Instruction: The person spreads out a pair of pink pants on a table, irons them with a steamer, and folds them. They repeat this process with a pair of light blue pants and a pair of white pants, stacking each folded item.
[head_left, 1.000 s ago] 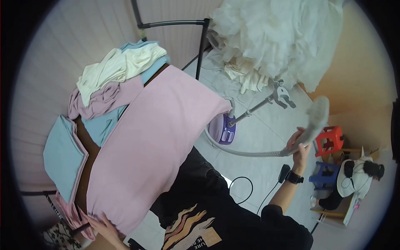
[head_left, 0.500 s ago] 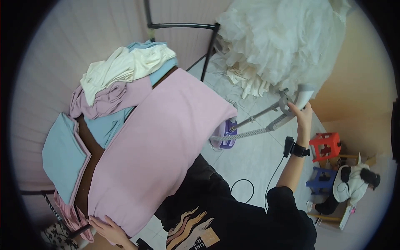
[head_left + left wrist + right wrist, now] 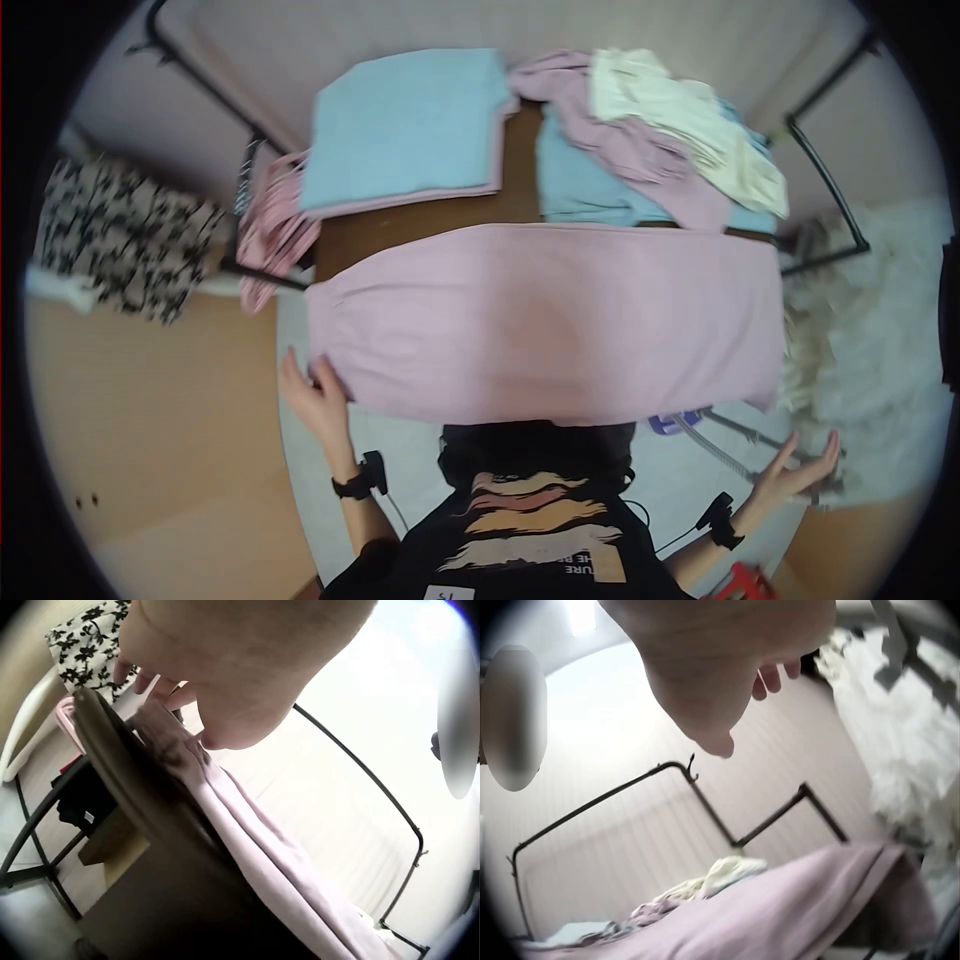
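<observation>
A pink garment (image 3: 560,320) lies flat across the front of the brown table (image 3: 420,215), its gathered end at the left. My left hand (image 3: 318,400) is at that end, fingers spread; in the left wrist view the hand (image 3: 225,667) is beside the cloth's edge, and whether it touches cannot be told. Out past the garment's right end, my right hand (image 3: 785,480) is raised with fingers apart and holds nothing. The steamer's hose (image 3: 715,450) and pole run behind it, from the purple steamer base (image 3: 672,422) partly hidden under the garment.
Folded blue garments (image 3: 410,125) lie at the back left, with loose cream cloth (image 3: 680,105) and mauve cloth (image 3: 650,160) at the back right. Black rack bars (image 3: 825,180) flank the table. Pink hangers (image 3: 275,225) hang left, white tulle (image 3: 880,350) right. A red stool (image 3: 745,582) stands lower right.
The head view has turned to face the table squarely. My right hand has let go of the steamer head and moved away from it. My left hand has lifted off the garment's top.
</observation>
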Action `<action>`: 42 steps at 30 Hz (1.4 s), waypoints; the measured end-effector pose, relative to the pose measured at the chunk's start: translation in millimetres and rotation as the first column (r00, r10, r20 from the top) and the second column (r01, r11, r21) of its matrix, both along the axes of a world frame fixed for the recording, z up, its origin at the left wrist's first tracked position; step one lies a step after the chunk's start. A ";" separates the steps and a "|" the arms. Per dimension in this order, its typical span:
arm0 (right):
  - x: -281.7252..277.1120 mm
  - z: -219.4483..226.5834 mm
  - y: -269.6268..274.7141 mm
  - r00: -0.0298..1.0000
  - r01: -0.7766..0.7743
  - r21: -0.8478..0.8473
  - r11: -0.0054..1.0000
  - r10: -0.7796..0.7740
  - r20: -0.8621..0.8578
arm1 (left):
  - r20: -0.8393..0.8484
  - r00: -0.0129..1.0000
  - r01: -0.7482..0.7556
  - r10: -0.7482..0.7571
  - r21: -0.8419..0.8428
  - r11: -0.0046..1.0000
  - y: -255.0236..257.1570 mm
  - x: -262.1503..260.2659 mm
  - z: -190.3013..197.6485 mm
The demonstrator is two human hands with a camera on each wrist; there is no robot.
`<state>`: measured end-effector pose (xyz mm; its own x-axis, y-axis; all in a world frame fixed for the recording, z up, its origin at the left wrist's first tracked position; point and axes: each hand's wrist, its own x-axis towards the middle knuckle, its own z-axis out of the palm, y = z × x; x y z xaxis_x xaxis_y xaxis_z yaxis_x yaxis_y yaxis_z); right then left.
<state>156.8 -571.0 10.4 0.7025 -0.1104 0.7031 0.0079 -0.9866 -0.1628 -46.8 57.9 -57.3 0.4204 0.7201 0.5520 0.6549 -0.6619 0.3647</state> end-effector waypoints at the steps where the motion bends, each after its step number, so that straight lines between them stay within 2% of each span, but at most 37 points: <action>1: 9.5 -5.7 21.8 0.986 -0.134 0.044 0.990 0.137 -0.093 | -0.074 0.997 -0.019 0.019 -0.008 1.000 -1.0 -7.1 0.4; 2: 23.9 -15.1 41.2 0.957 -0.219 0.089 0.972 0.231 -0.175 | -0.142 0.989 -0.038 0.035 -0.018 0.999 -5.8 -9.6 1.7; 3: 40.0 -18.2 58.5 0.948 -0.258 0.093 0.962 0.270 -0.169 | -0.137 0.988 -0.078 0.075 -0.013 0.997 -11.3 -8.8 5.2; 5: 68.6 -21.9 89.6 0.852 -0.391 0.142 0.910 0.416 -0.317 | -0.098 0.993 -0.066 0.057 -0.088 0.994 -19.4 -9.0 14.8; 6: 82.0 -30.2 94.2 0.820 -0.446 0.106 0.889 0.453 -0.351 | -0.069 0.997 -0.044 0.040 -0.056 0.997 -20.2 -9.6 14.1; 7: 93.2 -36.3 98.8 0.801 -0.483 0.109 0.869 0.488 -0.347 | -0.067 0.994 -0.085 0.082 -0.052 0.995 -24.2 -8.2 19.2; 9: 111.4 -44.0 104.7 0.810 -0.495 -0.104 0.863 0.414 -0.416 | -0.047 0.996 -0.087 0.079 -0.200 0.976 -30.5 -0.7 28.8; 10: 115.9 -49.5 107.3 0.803 -0.513 -0.109 0.851 0.432 -0.411 | -0.094 0.993 -0.081 0.067 -0.158 0.984 -27.4 -2.4 25.7; 11: 118.4 -55.6 108.9 0.786 -0.495 -0.106 0.862 0.393 -0.476 | -0.091 0.992 -0.099 0.085 -0.161 0.982 -29.1 0.8 28.3; 12: 120.0 -58.5 109.9 0.764 -0.477 -0.104 0.873 0.353 -0.541 | 0.047 0.994 -0.069 0.096 -0.404 0.912 -33.8 6.1 33.9; 13: 120.8 -58.8 109.5 0.756 -0.493 -0.103 0.864 0.366 -0.543 | 0.179 0.974 -0.001 0.139 -0.611 0.791 -39.1 12.6 36.9; 14: 124.0 -61.4 109.8 0.756 -0.490 -0.099 0.866 0.367 -0.542 | 0.170 0.971 -0.029 0.167 -0.611 0.791 -48.3 19.9 32.3; 15: 120.6 -61.9 109.8 0.766 -0.468 -0.097 0.878 0.349 -0.541 | 0.499 0.836 0.206 0.230 -0.673 0.710 -53.6 31.0 24.7; 16: 119.6 -62.7 110.6 0.761 -0.473 -0.097 0.875 0.351 -0.546 | 0.743 0.585 0.448 0.326 -0.630 0.634 -56.0 37.7 20.5; 17: 119.9 -62.2 111.3 0.761 -0.474 -0.089 0.876 0.356 -0.542 | 0.740 0.586 0.446 0.331 -0.635 0.631 -53.9 40.3 21.2; 19: 119.9 -59.5 111.1 0.768 -0.463 -0.093 0.881 0.346 -0.538 | 0.717 0.483 0.616 0.503 -0.686 0.386 -49.4 46.8 26.1; 20: 119.9 -59.5 111.8 0.760 -0.471 -0.080 0.879 0.358 -0.543 | 0.714 0.487 0.625 0.503 -0.687 0.370 -46.1 47.4 26.6; 22: 121.0 -61.8 109.3 0.753 -0.475 -0.072 0.877 0.363 -0.549 | 0.624 0.594 0.707 0.508 -0.706 0.041 -32.7 45.8 25.6; 23: 120.8 -62.1 108.1 0.767 -0.451 -0.088 0.888 0.335 -0.548 | 0.622 0.602 0.713 0.501 -0.701 0.013 -28.2 46.8 27.5; 25: 121.8 -60.1 109.3 0.746 -0.478 -0.095 0.873 0.347 -0.568 | 0.585 0.566 0.809 0.581 -0.529 -0.257 -17.9 45.3 31.5; 26: 122.0 -59.5 109.1 0.738 -0.487 -0.081 0.870 0.360 -0.571 | 0.620 0.552 0.831 0.557 -0.465 -0.305 -6.1 40.0 26.6; 27: 122.9 -57.2 109.0 0.744 -0.475 -0.087 0.876 0.347 -0.571 | 0.619 0.558 0.828 0.553 -0.462 -0.318 6.7 30.7 20.1; 29: 122.4 -50.2 107.5 0.677 -0.539 0.010 0.842 0.441 -0.589 | 0.576 0.532 0.838 0.621 -0.462 -0.290 37.6 14.6 7.4; 30: 120.1 -51.2 109.9 0.704 -0.501 -0.005 0.865 0.405 -0.583 | 0.561 0.535 0.821 0.631 -0.521 -0.233 54.3 3.4 4.0; 31: 120.0 -54.0 111.7 0.688 -0.510 0.000 0.860 0.407 -0.601 | 0.546 0.542 0.798 0.639 -0.572 -0.189 69.5 -8.0 0.3; 34: 111.3 -39.9 130.2 0.623 -0.557 0.022 0.830 0.435 -0.650 | 0.559 0.506 0.784 0.657 -0.615 -0.080 119.7 -52.0 14.9; 35: 108.5 -36.9 142.5 0.587 -0.602 0.059 0.796 0.492 -0.643 | 0.563 0.485 0.799 0.669 -0.596 -0.079 133.3 -67.5 23.5; 36: 105.3 -36.1 156.8 0.541 -0.650 0.105 0.752 0.555 -0.632 | 0.681 0.515 0.788 0.521 -0.615 0.026 156.1 -104.4 11.9; 38: 91.8 -33.6 194.4 0.523 -0.699 0.077 0.711 0.581 -0.623 | 0.696 0.460 0.775 0.552 -0.618 0.132 178.7 -133.7 22.5; 39: 89.1 -31.4 207.3 0.538 -0.679 0.085 0.729 0.573 -0.619 | 0.580 0.365 0.764 0.728 -0.634 0.122 179.3 -133.5 49.3; 41: 88.0 -26.8 219.3 0.418 -0.761 0.168 0.627 0.671 -0.612 | 0.612 0.371 0.775 0.698 -0.618 0.130 154.4 -126.9 83.0; 42: 88.2 -28.9 218.1 0.427 -0.751 0.195 0.631 0.689 -0.586 | 0.639 0.353 0.785 0.683 -0.600 0.155 137.7 -123.7 92.1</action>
<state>245.0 -352.9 -18.5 0.7370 0.6653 0.1193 0.6622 -0.6753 -0.3247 -170.5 195.6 34.8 0.4325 0.7930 -0.4292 -0.4736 0.6048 0.6402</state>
